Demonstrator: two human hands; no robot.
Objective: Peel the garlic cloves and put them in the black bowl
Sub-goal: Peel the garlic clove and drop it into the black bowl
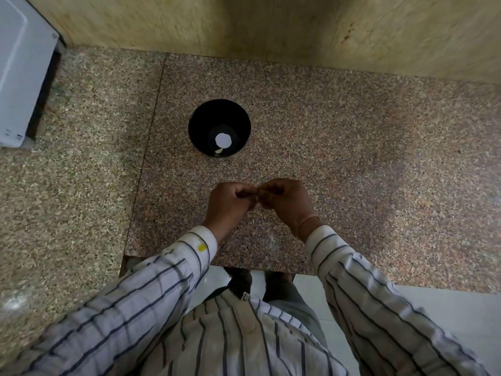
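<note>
The black bowl (219, 128) stands on the granite counter (352, 158), with one pale peeled clove (218, 151) lying at its near inner edge and a white glare spot on its bottom. Closer to me, my left hand (229, 206) and my right hand (284, 202) meet fingertip to fingertip above the counter. Both have curled fingers pinching something small between them; the fingers hide it almost fully, so I cannot see the clove itself.
A white appliance (21, 77) stands at the far left against the beige stone wall (271, 25). The counter's front edge (217, 263) runs just below my wrists, with pale floor tiles (447, 308) beyond it.
</note>
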